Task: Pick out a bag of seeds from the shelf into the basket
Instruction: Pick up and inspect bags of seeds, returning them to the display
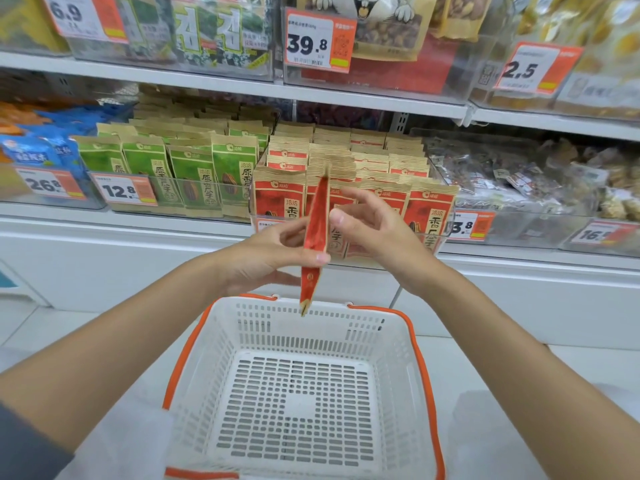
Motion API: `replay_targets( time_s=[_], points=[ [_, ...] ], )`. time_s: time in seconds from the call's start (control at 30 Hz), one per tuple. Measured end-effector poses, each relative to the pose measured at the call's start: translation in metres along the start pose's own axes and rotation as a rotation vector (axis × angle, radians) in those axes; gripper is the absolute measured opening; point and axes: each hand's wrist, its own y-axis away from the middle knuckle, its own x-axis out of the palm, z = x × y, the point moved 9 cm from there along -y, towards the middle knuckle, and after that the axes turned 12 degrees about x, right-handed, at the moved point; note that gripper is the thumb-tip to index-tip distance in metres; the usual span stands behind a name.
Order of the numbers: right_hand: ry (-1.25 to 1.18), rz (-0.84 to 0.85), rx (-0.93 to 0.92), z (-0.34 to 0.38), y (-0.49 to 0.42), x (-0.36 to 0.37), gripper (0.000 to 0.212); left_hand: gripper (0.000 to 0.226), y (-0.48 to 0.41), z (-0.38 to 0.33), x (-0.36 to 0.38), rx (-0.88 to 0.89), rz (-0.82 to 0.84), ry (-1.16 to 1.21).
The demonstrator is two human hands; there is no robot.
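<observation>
Bag [317, 220], red, off the shelf [138, 221], hangs edge-on over the far rim of the basket [398, 341]: left hand [263, 258] pinches its lower half, probably for a straight drop; right hand [377, 230] loose-fingered, thumb at its face, seemingly steadying.

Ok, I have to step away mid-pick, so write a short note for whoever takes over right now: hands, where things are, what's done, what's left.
Left hand: grips the red seed bag, which hangs edge-on and upright over the far rim of the basket.
Right hand: fingers loosely spread beside the bag, gripping nothing; contact unclear.
White basket: below the hands, nothing visible inside.
Done: the bag is off the shelf.
Left: lower the bag into the basket and let go.
</observation>
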Motion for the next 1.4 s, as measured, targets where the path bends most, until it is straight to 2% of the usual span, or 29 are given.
replay_targets(
  time_s=[0.13,0.27,0.5,0.6,0.67,0.73,0.87,1.0,1.1,1.23,1.33,1.4],
  points=[
    [-0.046,0.007,0.014,-0.003,-0.002,-0.004,0.085,0.053,0.007,0.017,0.018,-0.129,0.142,-0.027],
    [-0.031,-0.026,-0.005,-0.004,-0.003,-0.007,0.079,0.061,0.009,0.022,0.022,-0.174,0.174,-0.006],
    [-0.023,-0.091,-0.043,0.000,-0.003,-0.012,0.065,0.043,0.011,0.021,0.021,-0.195,0.186,0.042],
    [0.037,-0.136,-0.048,-0.001,-0.004,-0.013,0.060,0.045,0.009,0.021,0.019,-0.189,0.157,0.021],
    [0.059,-0.170,-0.056,-0.002,-0.004,-0.015,0.048,0.044,0.007,0.019,0.017,-0.167,0.115,-0.028],
    [0.058,-0.206,-0.060,-0.003,-0.004,-0.017,0.042,0.037,0.004,0.015,0.014,-0.127,0.041,-0.130],
    [0.134,-0.249,-0.064,-0.005,-0.005,-0.018,0.044,0.021,0.001,0.008,0.008,-0.042,-0.066,-0.269],
    [0.085,-0.237,-0.060,-0.004,-0.009,-0.028,0.025,0.028,0.000,0.007,-0.013,-0.019,-0.209,-0.209],
    [0.082,-0.200,-0.068,-0.002,-0.010,-0.030,0.029,0.029,-0.001,0.006,-0.023,-0.021,-0.262,-0.185],
    [0.266,-0.119,-0.097,0.002,-0.009,-0.018,0.037,0.031,-0.002,0.004,-0.020,-0.007,-0.244,-0.165],
    [0.203,-0.140,-0.096,0.012,-0.007,-0.023,0.029,0.038,-0.003,-0.018,-0.032,0.077,-0.262,-0.302],
    [0.201,-0.192,-0.133,0.031,-0.006,-0.031,0.024,0.048,-0.001,-0.040,-0.053,0.151,-0.355,-0.451]
  ],
)
